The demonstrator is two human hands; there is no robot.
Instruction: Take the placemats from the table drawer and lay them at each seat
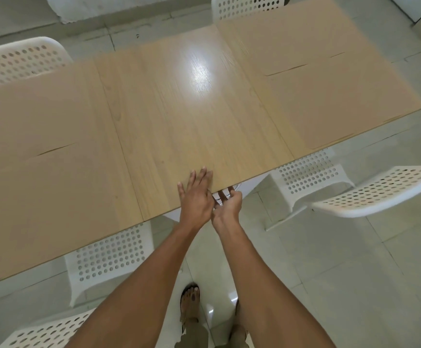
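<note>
Placemats: four, plain tan rectangles, lying flat on the wood-grain surface (191,116). Far-left mat (36,109), near-left mat (48,212), far-right mat (287,38), near-right mat (342,104). Each pair lies edge to edge.

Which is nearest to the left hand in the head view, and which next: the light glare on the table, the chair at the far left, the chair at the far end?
From the left hand, which lies flat at the table's near edge:
1. Light glare, straight ahead at the table's middle.
2. Far-left chair, beyond the table's left side.
3. Far-end chair, at the top, past the glare.
</note>
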